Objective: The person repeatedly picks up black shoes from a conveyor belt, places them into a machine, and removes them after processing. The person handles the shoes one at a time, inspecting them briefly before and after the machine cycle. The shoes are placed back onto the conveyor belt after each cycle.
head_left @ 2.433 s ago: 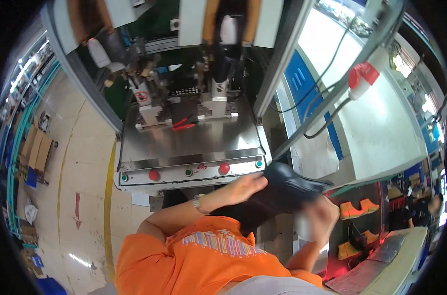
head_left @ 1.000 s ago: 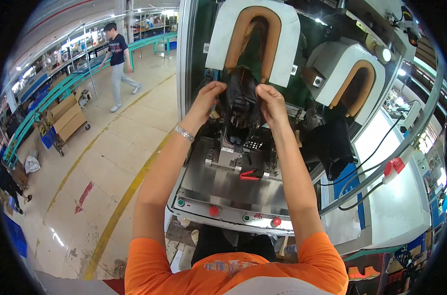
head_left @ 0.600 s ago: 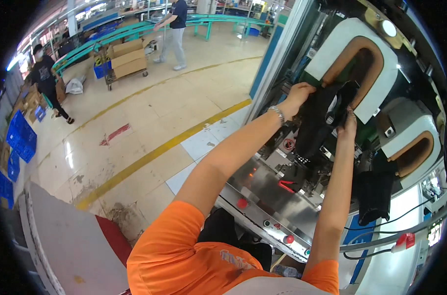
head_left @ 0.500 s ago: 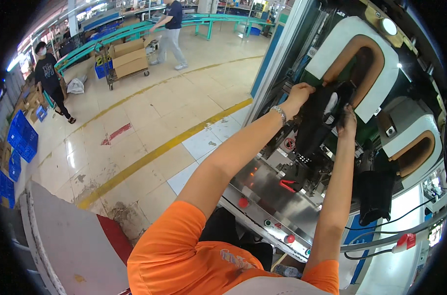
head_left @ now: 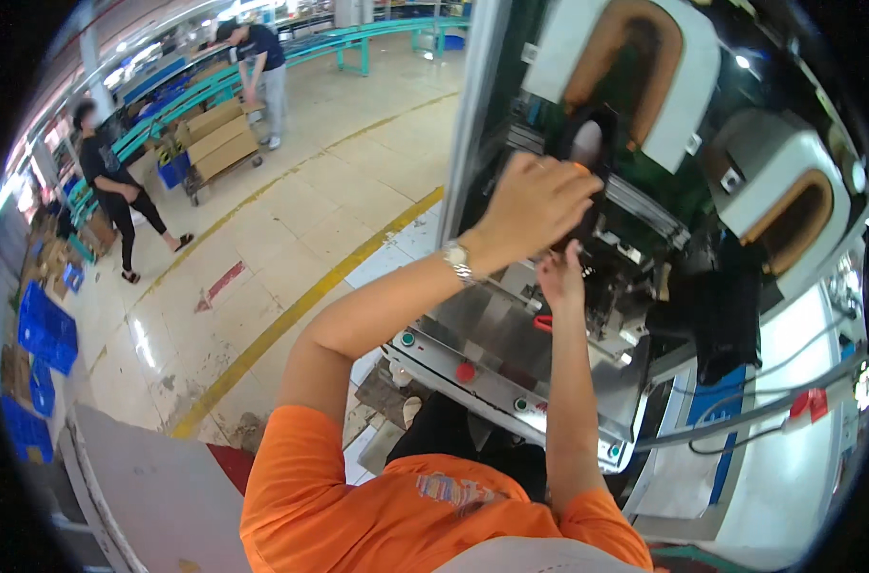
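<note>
1. Black shoe upper (head_left: 587, 143) sits on the machine's post, under the white and tan mould (head_left: 625, 72), just beyond the left hand (head_left: 535, 201), whose curled fingers grasp it
2. Right hand (head_left: 560, 277) below it; grip unclear

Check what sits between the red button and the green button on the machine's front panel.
Head view: bare metal only. The red button and the nearer green button share the steel front panel, with nothing between them.
</note>
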### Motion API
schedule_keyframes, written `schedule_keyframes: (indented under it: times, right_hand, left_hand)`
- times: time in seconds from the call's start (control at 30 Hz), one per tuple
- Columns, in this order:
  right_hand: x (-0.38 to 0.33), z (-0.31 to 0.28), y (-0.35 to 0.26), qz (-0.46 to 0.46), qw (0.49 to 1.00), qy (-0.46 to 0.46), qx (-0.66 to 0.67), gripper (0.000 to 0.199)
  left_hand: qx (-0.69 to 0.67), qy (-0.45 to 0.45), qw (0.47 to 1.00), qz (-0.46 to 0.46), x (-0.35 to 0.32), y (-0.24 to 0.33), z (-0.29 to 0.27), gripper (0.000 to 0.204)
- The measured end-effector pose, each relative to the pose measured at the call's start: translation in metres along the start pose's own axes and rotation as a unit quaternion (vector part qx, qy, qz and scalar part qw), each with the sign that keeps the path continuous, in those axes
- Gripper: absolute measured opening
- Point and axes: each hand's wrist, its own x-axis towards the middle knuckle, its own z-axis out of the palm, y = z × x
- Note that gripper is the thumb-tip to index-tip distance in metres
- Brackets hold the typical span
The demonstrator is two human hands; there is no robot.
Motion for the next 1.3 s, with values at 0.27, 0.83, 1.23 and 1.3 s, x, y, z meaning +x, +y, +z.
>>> schedule_keyframes:
  times: [0.27, 0.83, 1.23, 1.3]
  right_hand:
    - [-0.005, 0.002, 0.028, 0.038, 0.998, 0.0, 0.052, 0.024]
    - [0.043, 0.004, 0.023, 0.021, 0.992, 0.113, 0.055, 0.022]
    - [0.079, -0.013, 0.009, -0.028, 0.993, 0.113, 0.003, 0.022]
    - [0.075, -0.013, 0.008, -0.035, 0.993, 0.111, -0.003, 0.023]
  left_hand:
    - [0.064, 0.012, 0.998, -0.02, -0.009, -0.007, -0.012, 0.021]
    - [0.076, -0.002, 0.996, -0.041, -0.012, 0.002, 0.008, 0.015]
    - [0.105, 0.015, 0.988, -0.115, -0.032, 0.015, 0.036, 0.023]
    - [0.097, 0.007, 0.989, -0.114, -0.034, 0.014, 0.038, 0.024]
